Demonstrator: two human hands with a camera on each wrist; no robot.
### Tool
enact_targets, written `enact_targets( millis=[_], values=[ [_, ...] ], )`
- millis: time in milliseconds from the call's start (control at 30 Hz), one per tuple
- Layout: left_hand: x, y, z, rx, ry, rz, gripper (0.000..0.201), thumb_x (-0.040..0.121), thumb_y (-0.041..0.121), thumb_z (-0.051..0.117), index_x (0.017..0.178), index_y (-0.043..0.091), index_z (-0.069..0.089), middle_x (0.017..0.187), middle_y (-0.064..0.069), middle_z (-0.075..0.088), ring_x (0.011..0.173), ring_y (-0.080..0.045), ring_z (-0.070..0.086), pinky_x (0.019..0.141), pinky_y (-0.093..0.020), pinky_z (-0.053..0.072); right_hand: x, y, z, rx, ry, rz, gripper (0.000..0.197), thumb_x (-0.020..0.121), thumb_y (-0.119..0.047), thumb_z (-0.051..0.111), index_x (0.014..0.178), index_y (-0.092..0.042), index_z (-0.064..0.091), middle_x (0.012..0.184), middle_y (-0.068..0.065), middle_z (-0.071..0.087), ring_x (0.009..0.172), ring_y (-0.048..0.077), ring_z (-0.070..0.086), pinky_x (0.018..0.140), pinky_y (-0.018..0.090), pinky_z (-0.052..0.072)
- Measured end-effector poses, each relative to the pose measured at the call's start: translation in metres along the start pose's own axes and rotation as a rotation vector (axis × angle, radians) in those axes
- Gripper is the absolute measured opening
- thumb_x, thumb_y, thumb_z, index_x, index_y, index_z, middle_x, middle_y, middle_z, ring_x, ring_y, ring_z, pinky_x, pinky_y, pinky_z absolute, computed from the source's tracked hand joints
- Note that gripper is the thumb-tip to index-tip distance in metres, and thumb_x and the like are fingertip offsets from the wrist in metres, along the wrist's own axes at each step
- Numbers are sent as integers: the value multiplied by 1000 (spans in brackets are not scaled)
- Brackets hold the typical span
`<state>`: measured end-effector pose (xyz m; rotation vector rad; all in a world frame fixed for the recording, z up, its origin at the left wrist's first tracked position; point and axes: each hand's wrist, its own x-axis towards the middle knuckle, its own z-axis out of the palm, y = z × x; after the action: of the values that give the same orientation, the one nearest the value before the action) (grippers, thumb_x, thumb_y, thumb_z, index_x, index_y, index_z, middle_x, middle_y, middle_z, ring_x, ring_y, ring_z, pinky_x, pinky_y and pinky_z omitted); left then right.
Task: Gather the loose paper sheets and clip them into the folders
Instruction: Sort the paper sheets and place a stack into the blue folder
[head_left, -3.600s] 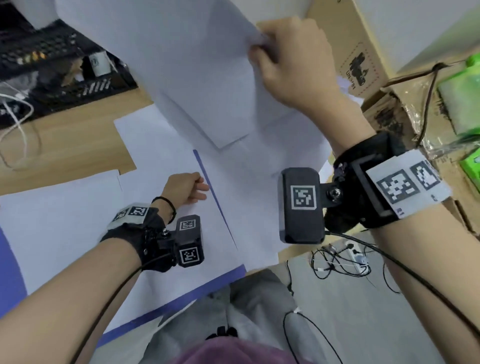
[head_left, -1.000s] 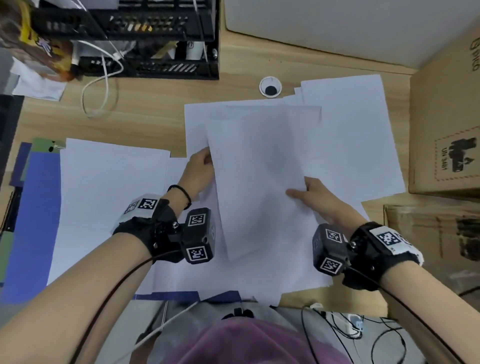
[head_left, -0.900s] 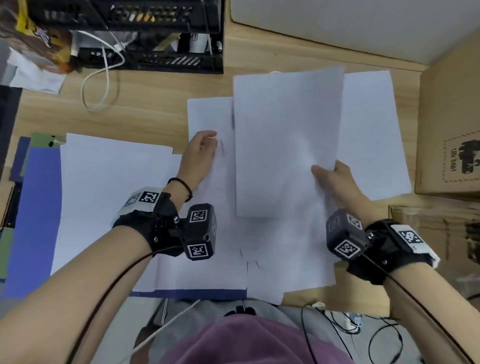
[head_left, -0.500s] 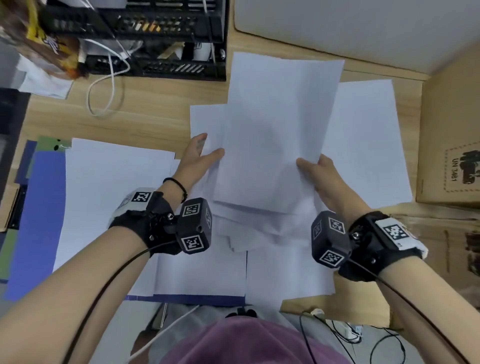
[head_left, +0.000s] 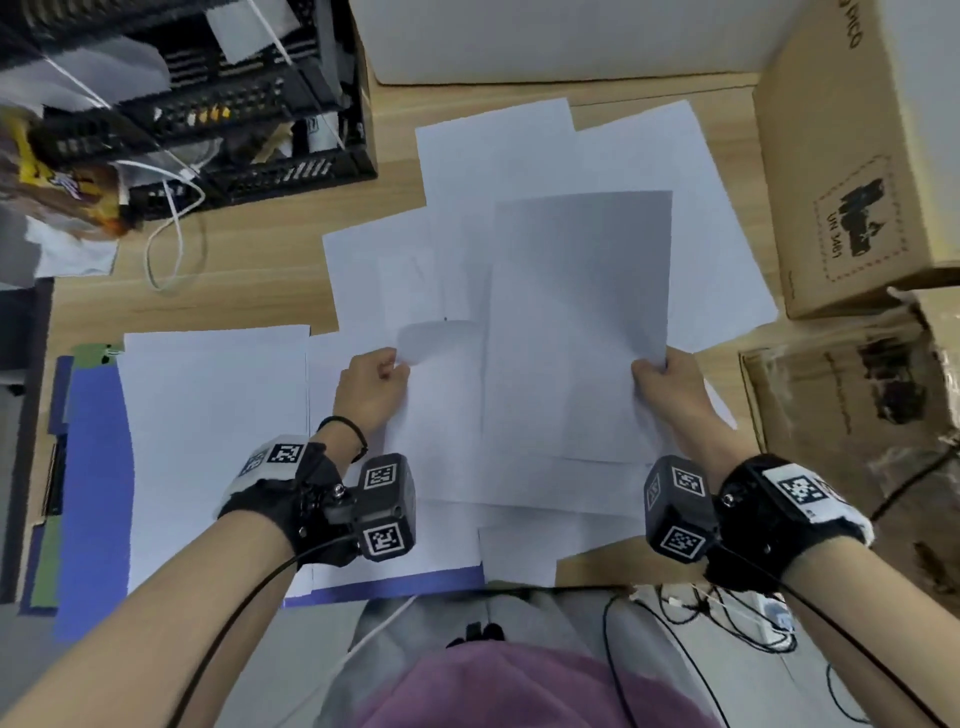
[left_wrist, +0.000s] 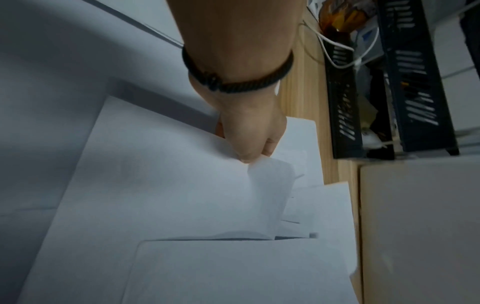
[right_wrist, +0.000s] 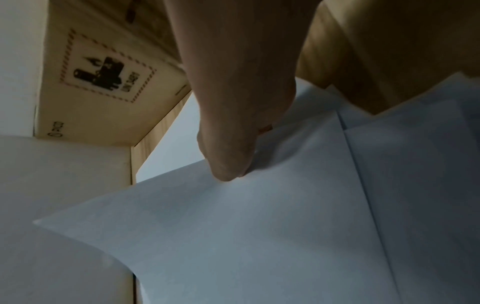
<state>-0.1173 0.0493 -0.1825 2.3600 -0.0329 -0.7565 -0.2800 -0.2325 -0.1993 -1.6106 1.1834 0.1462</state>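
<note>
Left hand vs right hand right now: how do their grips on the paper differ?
The left hand pinches a curled corner of a sheet that lies low on the pile; the right hand grips the edge of a raised sheet that lies on top. The left hand's sheet buckles at the pinch; the right hand's sheet looks flat. Both hands have their fingers closed on white paper over the wooden desk.

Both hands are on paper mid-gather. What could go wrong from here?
1. The left hand pinches only the corner of one sheet, which curls up from the pile; a pull could crease or tear it.
2. The right hand holds the raised sheets by one edge, so they may sag or slip out of line.
3. Loose sheets overhang the near desk edge and could slide off.
</note>
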Motion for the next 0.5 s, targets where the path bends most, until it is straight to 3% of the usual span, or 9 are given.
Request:
enact_targets(
  millis=[133, 267, 400, 500],
  values=[
    [1, 8, 6, 71, 11, 46, 33, 90, 12, 49, 58, 17, 39, 56, 2, 38, 54, -16, 34, 53, -26, 25, -11, 17, -7, -10, 85, -26, 18, 92, -9, 45, 96, -10, 63, 83, 7, 60, 76, 20, 55, 58, 25, 38],
    [5, 10, 2, 97, 30, 77, 29, 90, 13, 46, 62, 16, 37, 56, 0, 37, 54, -17, 33, 52, -28, 24, -15, 23, -6, -4, 112, 8, 15, 92, -9, 45, 92, -9, 60, 78, 5, 57, 67, 17, 52, 54, 24, 36],
    [10, -6, -14, 94, 73, 66, 23, 93, 13, 39, 72, 7, 46, 62, -2, 43, 59, -21, 39, 56, -29, 26, -21, 17, 2, 13, 125, 13, 17, 93, -11, 45, 102, -13, 60, 81, 2, 60, 82, 22, 57, 61, 25, 42],
    [13, -29, -36, 97, 154, 24, 25, 94, 10, 36, 68, 10, 36, 64, -4, 42, 66, -24, 39, 57, -31, 26, -27, 14, 9, 9, 144, 8, 17, 93, -12, 45, 105, -17, 57, 88, 2, 61, 85, 22, 57, 75, 28, 43]
  ],
)
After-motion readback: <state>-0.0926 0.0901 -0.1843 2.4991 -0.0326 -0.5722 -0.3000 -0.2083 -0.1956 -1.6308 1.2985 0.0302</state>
